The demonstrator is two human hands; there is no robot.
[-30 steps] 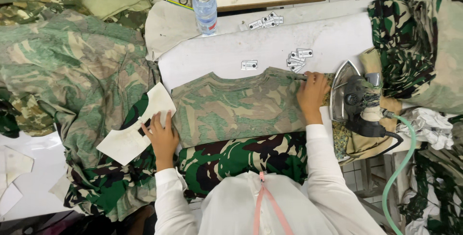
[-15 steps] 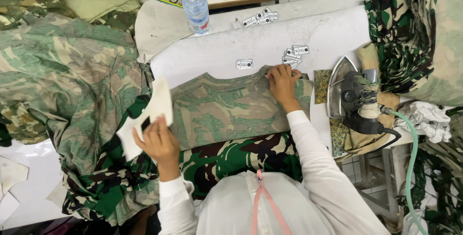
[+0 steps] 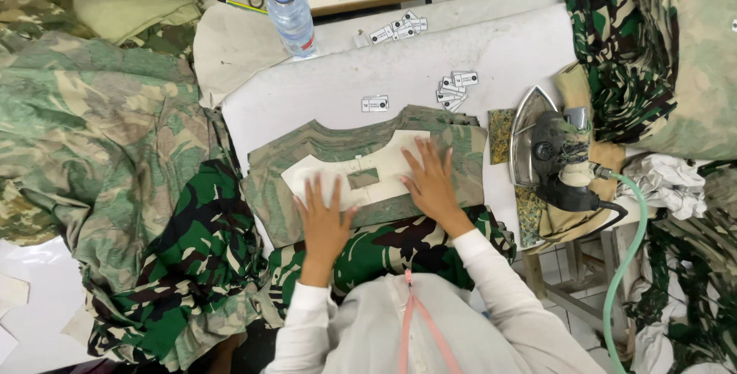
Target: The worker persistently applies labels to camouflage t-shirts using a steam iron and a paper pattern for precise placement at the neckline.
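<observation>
Both hands lie flat and fully open on a cream paper template [image 3: 361, 178], and they grip nothing. The left hand [image 3: 322, 220] presses the near-left part of the template, the right hand [image 3: 431, 182] presses its right end, fingers spread. The template has a small rectangular window in its middle and lies on top of a folded camouflage garment [image 3: 453, 143], which rests on the white padded ironing board [image 3: 491, 59].

The iron [image 3: 549, 147] stands on its side just to the right of the garment, its soleplate turned toward the fabric, with a green hose [image 3: 622, 259] running down from it. Behind the garment, farther from the person, 1 small label [image 3: 375, 103] lies alone, and a little cluster of labels [image 3: 454, 90] lies nearer to the iron. A plastic water bottle [image 3: 292, 14] stands well behind the garment, to the left.

I think the template can slide on the soft folded cloth if 1 palm lifts, so the window would no longer sit centred. Also the right forearm is near the iron, and a careless reach to that side may touch the hot plate or pull the hose
</observation>
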